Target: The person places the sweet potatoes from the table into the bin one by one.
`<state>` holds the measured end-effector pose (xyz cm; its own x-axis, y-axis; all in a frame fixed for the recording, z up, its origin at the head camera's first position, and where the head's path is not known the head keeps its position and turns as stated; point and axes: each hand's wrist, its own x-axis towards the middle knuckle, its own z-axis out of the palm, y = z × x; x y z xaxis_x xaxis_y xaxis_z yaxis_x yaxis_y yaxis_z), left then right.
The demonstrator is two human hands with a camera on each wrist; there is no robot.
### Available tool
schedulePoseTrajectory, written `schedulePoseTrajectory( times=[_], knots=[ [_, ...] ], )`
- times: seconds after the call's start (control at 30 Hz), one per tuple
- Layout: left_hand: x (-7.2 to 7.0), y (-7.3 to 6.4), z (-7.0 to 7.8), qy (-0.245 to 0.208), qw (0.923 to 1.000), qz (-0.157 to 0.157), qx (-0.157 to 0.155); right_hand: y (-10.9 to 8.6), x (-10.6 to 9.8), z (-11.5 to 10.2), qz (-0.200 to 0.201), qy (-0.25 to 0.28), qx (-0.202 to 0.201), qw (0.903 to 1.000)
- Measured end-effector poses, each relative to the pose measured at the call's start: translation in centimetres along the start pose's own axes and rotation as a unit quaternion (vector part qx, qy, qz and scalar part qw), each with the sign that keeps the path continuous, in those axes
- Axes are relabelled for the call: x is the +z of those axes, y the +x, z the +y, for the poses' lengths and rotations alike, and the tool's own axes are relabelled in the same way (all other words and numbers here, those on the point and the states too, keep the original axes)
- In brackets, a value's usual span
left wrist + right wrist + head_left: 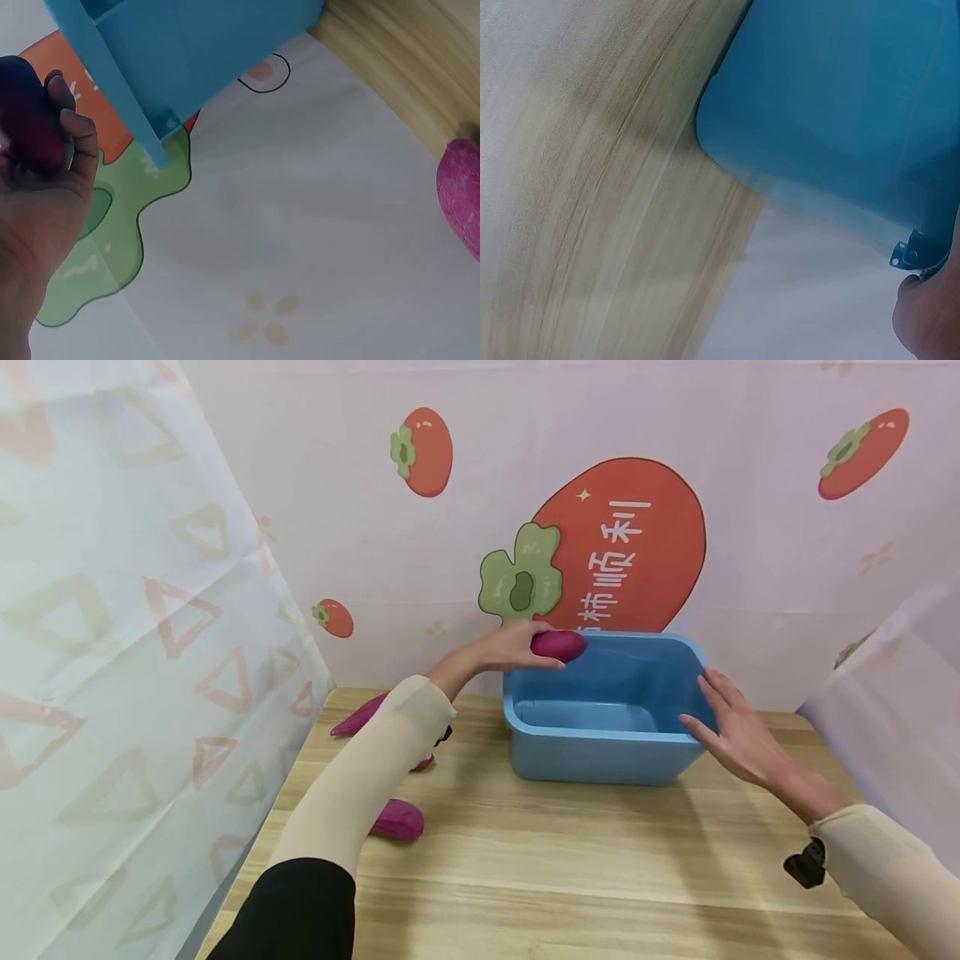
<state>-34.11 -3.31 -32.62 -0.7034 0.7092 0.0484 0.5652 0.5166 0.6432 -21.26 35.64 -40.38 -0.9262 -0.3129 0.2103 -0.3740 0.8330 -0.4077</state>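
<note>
My left hand point(510, 647) grips a purple sweet potato point(561, 646) above the left rear part of the blue plastic bin point(600, 758). Fingers wrap the same sweet potato point(30, 120) in the left wrist view, beside the bin's rim point(105, 75). The right hand point(738, 731) rests on the bin's right rim, its fingers fairly straight and the thumb over the front corner. A fingertip point(922, 315) shows at the rim in the right wrist view. The bin stands upright, and no sweet potato shows on the visible part of its floor.
More purple sweet potatoes lie on the wooden table point(570, 860) to the left: one at the back point(358, 717), one nearer the front point(399, 820), another mostly behind the left sleeve point(360, 777). Printed cloth point(360, 527) hangs along the table's back and left sides.
</note>
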Motion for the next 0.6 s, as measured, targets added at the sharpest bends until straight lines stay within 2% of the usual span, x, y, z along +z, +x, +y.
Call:
schedulePoseTrajectory(
  times=[0.4, 0.6],
  knots=[
    [2.0, 1.6, 0.1, 0.025, 0.9994, -0.019, -0.014, 0.1, 0.1, -0.1, -0.002, 0.000, -0.001, 1.0000],
    [2.9, 2.4, -0.1, 0.061, 0.9975, -0.029, -0.021, 0.0, -0.1, -0.1, -0.001, -0.001, -0.003, 1.0000]
  ],
)
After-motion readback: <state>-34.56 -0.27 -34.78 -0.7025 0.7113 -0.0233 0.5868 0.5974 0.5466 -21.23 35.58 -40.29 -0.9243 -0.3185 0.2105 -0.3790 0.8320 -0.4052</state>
